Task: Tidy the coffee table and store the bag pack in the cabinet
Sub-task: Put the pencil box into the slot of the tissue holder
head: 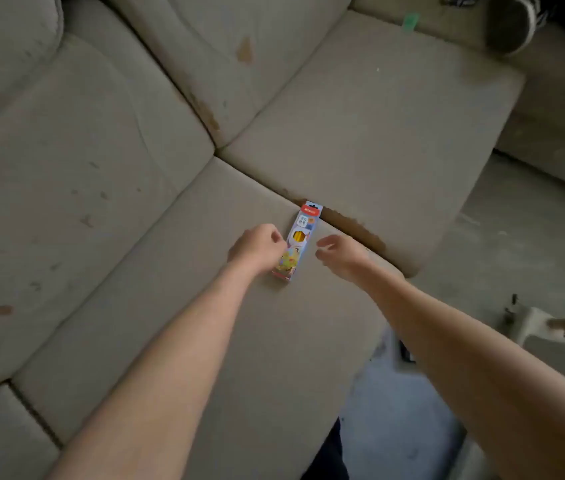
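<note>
Two bare forearms reach forward over a beige sofa (108, 188) toward one small box.

1. Container: a narrow pencil box (300, 242) lies flat on the seat cushion (205, 306), with its far end at the seam between this cushion and the next one. A clear window in the box face shows yellow pencils inside. The count cannot be told.

2. Left hand (255, 247): its grip is curled together at the left long edge of the pencil box, touching it. Whether the fingers clamp the box cannot be told.

3. Right hand (338, 252): its grip is apart, fingers loosely spread, just beside the right long edge of the box and not touching it.

4. Surroundings: brown stains mark the cushions, the darkest band along the seam right of the box. A shoe (516, 26) rests at the far right corner of the sofa, with a green scrap (411, 21) near it. Bare floor (516, 258) lies to the right.

5. Labels: the box carries a red header strip and cartoon artwork. The printing is too blurred to read.
</note>
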The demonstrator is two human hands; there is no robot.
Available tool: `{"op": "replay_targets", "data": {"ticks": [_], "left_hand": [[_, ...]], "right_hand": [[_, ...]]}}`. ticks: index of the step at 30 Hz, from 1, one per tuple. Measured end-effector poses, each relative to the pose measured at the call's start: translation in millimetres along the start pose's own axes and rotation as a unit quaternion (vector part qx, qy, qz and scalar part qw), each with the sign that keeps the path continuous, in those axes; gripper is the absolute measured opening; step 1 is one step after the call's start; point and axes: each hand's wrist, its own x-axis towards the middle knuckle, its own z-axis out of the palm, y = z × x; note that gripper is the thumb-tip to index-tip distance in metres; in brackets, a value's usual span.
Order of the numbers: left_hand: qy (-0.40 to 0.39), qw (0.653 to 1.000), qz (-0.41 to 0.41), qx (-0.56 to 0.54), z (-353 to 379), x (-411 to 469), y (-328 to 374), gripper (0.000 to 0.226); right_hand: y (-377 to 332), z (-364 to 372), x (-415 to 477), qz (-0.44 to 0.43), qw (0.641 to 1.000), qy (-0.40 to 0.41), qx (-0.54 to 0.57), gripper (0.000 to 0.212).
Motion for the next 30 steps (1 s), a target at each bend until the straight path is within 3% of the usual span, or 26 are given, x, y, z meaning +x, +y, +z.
{"op": "replay_targets", "data": {"ticks": [6,10,14,18,24,30], "left_hand": [[-0.037,0.983,-0.084,-0.161,59.5,83.9,-40.2,0.03],[-0.066,0.957,-0.12,-0.256,96.0,111.3,-43.8,0.044],[-0.09,0.941,-0.131,-0.301,110.2,120.2,-33.8,0.032],[-0.104,0.93,-0.148,-0.321,115.1,109.0,-19.0,0.037],[-0.171,0.932,-0.095,-0.306,132.6,59.6,54.1,0.032],[-0.291,0.927,0.008,-0.236,175.5,-33.0,156.6,0.032]], "right_hand": [[33.9,51.1,94.2,0.122,0.968,-0.035,0.214,0.056],[43.2,81.6,121.6,0.11,0.959,-0.037,0.26,0.053],[40.0,88.9,127.6,0.094,0.952,-0.031,0.29,0.049],[49.4,70.3,113.3,0.129,0.921,-0.051,0.363,0.047],[91.1,1.7,50.4,0.14,0.887,-0.031,0.44,0.038],[178.6,-86.1,-47.3,0.145,0.835,0.105,0.519,0.037]]}}
